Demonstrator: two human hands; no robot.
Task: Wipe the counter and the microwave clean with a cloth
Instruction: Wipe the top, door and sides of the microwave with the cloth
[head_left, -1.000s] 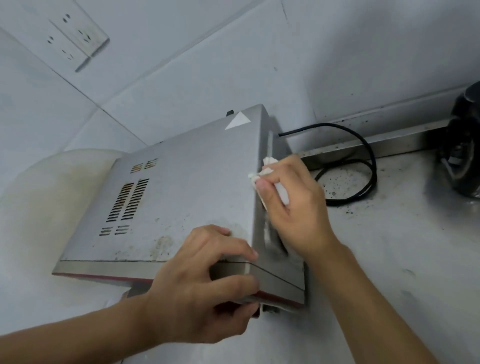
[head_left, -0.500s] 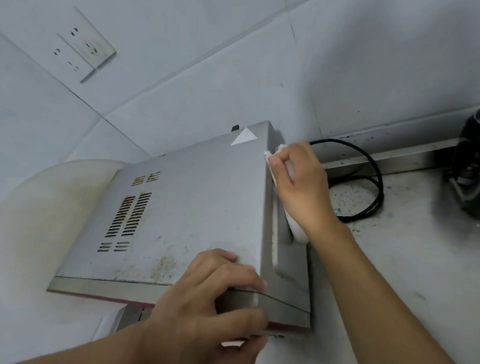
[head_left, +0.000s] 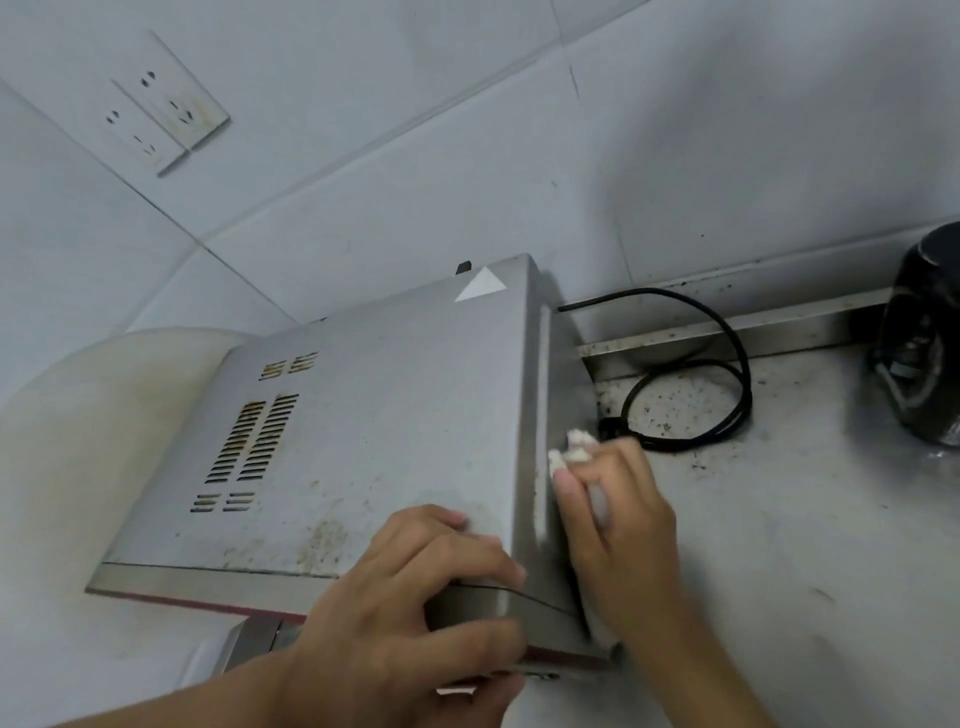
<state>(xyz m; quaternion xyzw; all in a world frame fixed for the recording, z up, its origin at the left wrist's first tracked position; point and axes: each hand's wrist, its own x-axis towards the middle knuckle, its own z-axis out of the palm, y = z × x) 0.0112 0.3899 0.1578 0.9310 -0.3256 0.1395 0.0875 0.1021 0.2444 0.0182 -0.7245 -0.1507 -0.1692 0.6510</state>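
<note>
**Wiping of the microwave's side panel, seen from above.** The microwave (head_left: 389, 415) is shown standing on the tabletop (head_left: 805, 545). Its near front corner is gripped by the left hand (head_left: 410, 623). The fingers are curled over the edge of the top panel and the thumb is tucked under the front.

A white cloth (head_left: 576, 447) is held bunched in the right hand (head_left: 618, 514), whose fingers are curled round it. Cloth and fingertips are pressed against the microwave's side panel, just beyond and to the right of the left hand. The right hand is blurred, so the exact lie of its fingers cannot be told. Only small white folds of the cloth are shown past the fingertips.

Brown spots are seen on the top panel just ahead of the left hand's knuckles, and vent slots are seen further ahead and to its left. A black cord (head_left: 737, 374) is looped on the tabletop just beyond the right hand, among dark specks. A black appliance (head_left: 930, 353) is placed well to the right of that hand, against the wall. A wall socket (head_left: 161, 104) is mounted on the tiles far beyond and to the left of both hands. A pale rounded object (head_left: 104, 415) is seen well to the left of the left hand, past the microwave.
</note>
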